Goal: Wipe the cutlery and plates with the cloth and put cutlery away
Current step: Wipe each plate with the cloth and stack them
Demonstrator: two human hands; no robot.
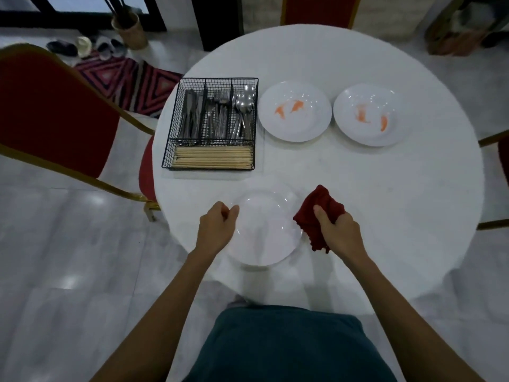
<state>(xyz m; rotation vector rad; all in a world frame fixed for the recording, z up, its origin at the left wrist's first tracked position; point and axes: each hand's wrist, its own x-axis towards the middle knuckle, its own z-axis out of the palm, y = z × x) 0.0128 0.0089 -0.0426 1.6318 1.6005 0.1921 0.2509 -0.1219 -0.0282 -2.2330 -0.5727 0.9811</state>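
- On my feed the left hand (217, 227) is curled at the left rim of the near plate (264, 235), thumb on top of the rim, gripping it there.
- The right hand (338, 230) is clenched round the red cloth (322, 208), which is bunched into a wad. The cloth's lower edge hangs just beside the near plate's right rim, and I cannot tell whether the two touch.
- The near plate sits at the near edge of the round white table (385, 188), and I see its face as plain white.
- At the table's far left I have the wire basket (217, 78), black mesh split into four compartments: three long ones side by side and one crosswise at the near end.
- In the left long compartment are the knives (190, 114).
- In the middle one are the forks (217, 114).
- In the right one are the spoons (243, 106), bowls toward the far end.
- In the crosswise compartment the wooden chopsticks (212, 158) lie flat in a bundle, running left to right.
- Just right of the basket is the second plate (303, 128), with two orange smears (287, 107) in its well.
- Further right, apart from it, is the third plate (366, 136), with orange marks (370, 117) too.
- Both marked plates lie well apart from the cloth.
- Off the table I see a red chair (55, 111) at the left, with a patterned rug (132, 84) and shoes (82, 46) on the floor beyond it.
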